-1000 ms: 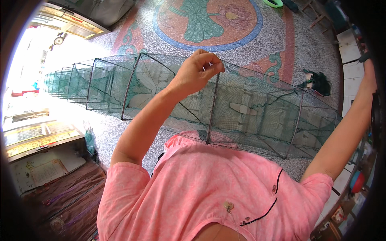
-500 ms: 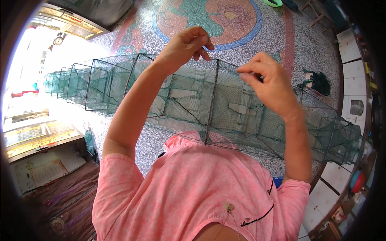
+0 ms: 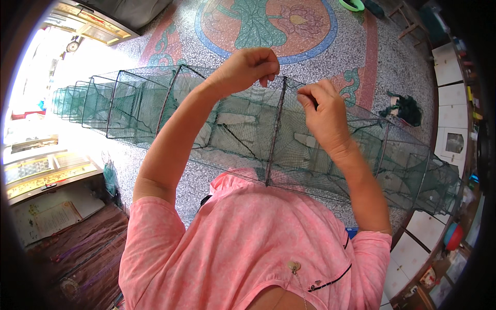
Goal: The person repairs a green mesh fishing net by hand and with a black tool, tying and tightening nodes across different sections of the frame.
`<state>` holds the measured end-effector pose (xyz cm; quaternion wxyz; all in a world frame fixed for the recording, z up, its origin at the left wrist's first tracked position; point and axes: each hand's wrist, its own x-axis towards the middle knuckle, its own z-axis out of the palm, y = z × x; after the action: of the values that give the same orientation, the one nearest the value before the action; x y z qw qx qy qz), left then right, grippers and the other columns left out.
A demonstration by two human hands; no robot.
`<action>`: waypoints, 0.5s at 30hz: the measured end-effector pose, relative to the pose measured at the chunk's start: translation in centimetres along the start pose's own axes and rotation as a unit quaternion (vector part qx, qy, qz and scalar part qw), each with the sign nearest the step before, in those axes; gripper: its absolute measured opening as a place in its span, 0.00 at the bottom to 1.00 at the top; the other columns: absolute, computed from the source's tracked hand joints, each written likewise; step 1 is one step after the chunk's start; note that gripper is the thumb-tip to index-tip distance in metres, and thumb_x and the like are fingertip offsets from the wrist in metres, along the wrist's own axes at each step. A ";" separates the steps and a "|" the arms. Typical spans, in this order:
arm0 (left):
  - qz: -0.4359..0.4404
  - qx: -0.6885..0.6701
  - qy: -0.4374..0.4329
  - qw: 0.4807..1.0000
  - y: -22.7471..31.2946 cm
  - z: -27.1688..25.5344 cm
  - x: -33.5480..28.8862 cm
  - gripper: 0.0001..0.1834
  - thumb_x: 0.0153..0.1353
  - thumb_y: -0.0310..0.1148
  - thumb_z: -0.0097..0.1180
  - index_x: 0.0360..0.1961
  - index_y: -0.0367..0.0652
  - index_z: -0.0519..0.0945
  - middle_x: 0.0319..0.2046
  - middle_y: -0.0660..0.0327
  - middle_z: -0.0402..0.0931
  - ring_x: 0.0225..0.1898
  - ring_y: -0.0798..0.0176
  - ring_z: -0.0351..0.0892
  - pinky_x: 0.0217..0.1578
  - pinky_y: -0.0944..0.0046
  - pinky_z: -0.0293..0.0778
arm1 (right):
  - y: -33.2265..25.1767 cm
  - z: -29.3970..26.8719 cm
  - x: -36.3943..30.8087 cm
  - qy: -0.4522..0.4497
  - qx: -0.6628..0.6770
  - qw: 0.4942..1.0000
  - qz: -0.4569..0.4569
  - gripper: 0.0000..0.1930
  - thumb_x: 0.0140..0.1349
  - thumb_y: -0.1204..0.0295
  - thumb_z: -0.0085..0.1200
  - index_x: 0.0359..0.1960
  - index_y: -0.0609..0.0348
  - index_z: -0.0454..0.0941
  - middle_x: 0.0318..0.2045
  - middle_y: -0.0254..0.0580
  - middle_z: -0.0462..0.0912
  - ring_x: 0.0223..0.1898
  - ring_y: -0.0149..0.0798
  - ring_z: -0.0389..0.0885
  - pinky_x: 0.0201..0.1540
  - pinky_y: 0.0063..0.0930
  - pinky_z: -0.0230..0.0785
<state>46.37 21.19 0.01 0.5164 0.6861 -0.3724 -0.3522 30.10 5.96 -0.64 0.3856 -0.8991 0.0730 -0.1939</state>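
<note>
A long green mesh fish trap (image 3: 237, 121) with several dark square frames stretches across in front of me, from the bright left side to the cabinets at the right. My left hand (image 3: 254, 71) is curled, thumb and fingers together, just left of the upper corner of one upright frame bar (image 3: 276, 134). To the right of that corner, my right hand (image 3: 326, 116) has its thumb and forefinger pinched together above the mesh. Whatever either hand holds, perhaps something very thin, is too small to make out.
Below lies a speckled floor (image 3: 382, 57) with a round flower inlay. A dark green netting bundle (image 3: 407, 109) rests on it at right. White cabinets (image 3: 452, 95) line the right side; a wooden stool (image 3: 408, 23) is far right. A brown-covered surface (image 3: 88, 253) stands at lower left.
My right hand has moved left and slightly down, closer to the frame corner. My left hand has come a little lower and to the right. The hands are now nearer each other.
</note>
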 end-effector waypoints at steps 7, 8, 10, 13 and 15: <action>-0.029 0.071 0.016 0.997 0.4 0.4 -0.3 0.05 0.60 0.29 0.56 0.33 0.38 0.77 0.27 0.68 0.74 0.28 0.75 0.71 0.31 0.72 0.70 | 0.9 2.6 -0.7 0.064 0.099 0.993 0.014 0.06 0.56 0.80 0.55 0.33 0.62 0.71 0.30 0.44 0.73 0.29 0.44 0.76 0.31 0.34 0.69; -0.038 0.070 0.013 0.997 0.4 0.3 -0.4 0.05 0.60 0.28 0.57 0.34 0.38 0.77 0.27 0.68 0.75 0.28 0.75 0.71 0.31 0.72 0.71 | 0.9 3.0 -0.8 0.075 0.125 0.989 0.025 0.07 0.56 0.80 0.54 0.34 0.62 0.70 0.30 0.43 0.73 0.29 0.43 0.76 0.31 0.33 0.69; -0.050 0.077 0.015 0.996 0.5 0.5 -0.4 0.05 0.59 0.28 0.57 0.34 0.38 0.77 0.27 0.68 0.75 0.28 0.75 0.71 0.31 0.72 0.71 | 1.1 3.7 -0.7 0.075 0.134 0.988 0.024 0.08 0.57 0.81 0.54 0.35 0.62 0.68 0.30 0.44 0.72 0.29 0.43 0.76 0.32 0.33 0.70; -0.062 0.085 0.026 0.994 0.6 0.6 -0.4 0.06 0.60 0.30 0.56 0.36 0.38 0.77 0.26 0.68 0.74 0.27 0.75 0.70 0.31 0.72 0.70 | 0.7 4.8 -0.2 0.087 0.142 0.986 0.021 0.08 0.58 0.80 0.54 0.38 0.61 0.69 0.31 0.40 0.73 0.30 0.35 0.74 0.32 0.28 0.69; -0.069 0.066 0.029 0.995 0.3 0.5 -0.3 0.07 0.61 0.31 0.54 0.37 0.39 0.77 0.26 0.69 0.73 0.27 0.75 0.70 0.30 0.72 0.69 | 0.4 5.1 0.0 0.091 0.114 0.989 0.013 0.09 0.59 0.79 0.54 0.40 0.60 0.70 0.32 0.38 0.73 0.31 0.34 0.74 0.33 0.27 0.69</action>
<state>45.75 21.18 0.25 0.4549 0.7527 -0.3315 -0.3415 32.18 9.11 -4.13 0.4798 -0.8268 0.0967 -0.2774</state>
